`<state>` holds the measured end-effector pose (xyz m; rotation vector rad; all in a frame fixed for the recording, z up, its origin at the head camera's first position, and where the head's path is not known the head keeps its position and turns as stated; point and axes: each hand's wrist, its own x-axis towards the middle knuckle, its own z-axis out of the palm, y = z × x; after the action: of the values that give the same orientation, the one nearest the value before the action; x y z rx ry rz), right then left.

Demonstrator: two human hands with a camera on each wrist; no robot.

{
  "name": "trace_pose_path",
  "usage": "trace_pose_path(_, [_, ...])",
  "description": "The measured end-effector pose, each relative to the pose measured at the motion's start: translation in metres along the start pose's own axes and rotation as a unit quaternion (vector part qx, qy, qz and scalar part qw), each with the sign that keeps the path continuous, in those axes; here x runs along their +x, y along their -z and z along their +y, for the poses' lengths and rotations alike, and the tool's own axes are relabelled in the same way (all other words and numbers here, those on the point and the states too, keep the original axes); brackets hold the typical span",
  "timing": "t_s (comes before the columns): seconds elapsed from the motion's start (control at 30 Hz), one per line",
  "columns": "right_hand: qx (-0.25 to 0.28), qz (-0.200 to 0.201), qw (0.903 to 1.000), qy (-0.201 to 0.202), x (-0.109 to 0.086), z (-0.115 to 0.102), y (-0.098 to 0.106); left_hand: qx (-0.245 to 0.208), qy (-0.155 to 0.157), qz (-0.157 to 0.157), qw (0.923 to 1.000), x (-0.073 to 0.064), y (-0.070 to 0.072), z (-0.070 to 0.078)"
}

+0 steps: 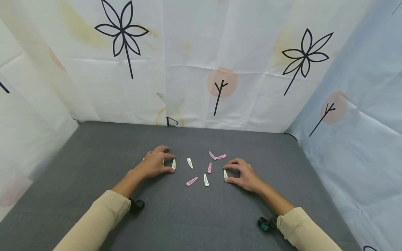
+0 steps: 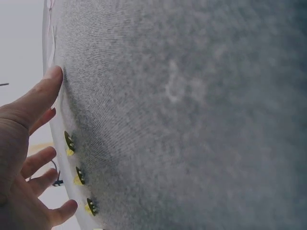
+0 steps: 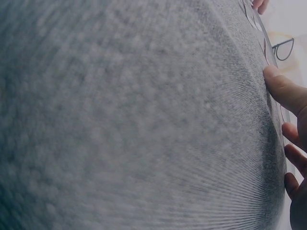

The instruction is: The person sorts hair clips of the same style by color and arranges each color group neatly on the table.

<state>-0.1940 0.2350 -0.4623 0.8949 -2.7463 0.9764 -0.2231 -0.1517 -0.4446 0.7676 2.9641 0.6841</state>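
In the head view my left hand [image 1: 156, 163] pinches a white snap hair clip [image 1: 174, 164] between thumb and forefinger, close to the grey table. My right hand [image 1: 243, 176] holds another white hair clip [image 1: 225, 174] the same way. Between the hands lie a slim white clip [image 1: 190, 163], a second white clip [image 1: 206, 180], a pink clip [image 1: 192, 181] and an upright pink clip [image 1: 209, 168]. Two more pink clips [image 1: 221, 157] meet in a V behind them. Yellow clips [image 2: 79, 176] stand beyond the left fingers in the left wrist view, mostly hidden by that hand from above.
The grey tabletop [image 1: 188, 216] reaches back to a white patterned curtain [image 1: 188, 42], with more cloth along both sides. Black camera mounts [image 1: 136, 206] sit at the wrists, next to beige sleeves [image 1: 97, 219].
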Motion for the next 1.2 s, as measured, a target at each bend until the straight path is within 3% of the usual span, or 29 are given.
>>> trace_pose_path(0.23, [-0.007, 0.008, 0.9999, 0.011, 0.000, 0.001, -0.001, 0.000, -0.028, 0.019, 0.9994, -0.019, 0.013, 0.001])
trace_pose_path(0.57, [-0.005, 0.003, 1.0000, 0.007, 0.001, 0.000, 0.000, 0.012, -0.008, 0.029, 0.9995, -0.067, 0.036, -0.020])
trace_pose_path(0.8, [-0.002, 0.004, 0.9999, 0.010, 0.000, 0.001, 0.000, 0.028, -0.005, 0.022, 0.9993, -0.100, 0.042, -0.034])
trace_pose_path(0.93, [-0.006, 0.005, 0.9999, 0.009, 0.000, 0.001, 0.001, 0.031, 0.003, 0.019, 0.9993, -0.108, 0.042, -0.041])
trace_pose_path(1.2, [-0.002, 0.008, 0.9999, 0.013, -0.001, 0.002, -0.001, 0.038, 0.001, 0.004, 0.9993, -0.111, 0.039, -0.046])
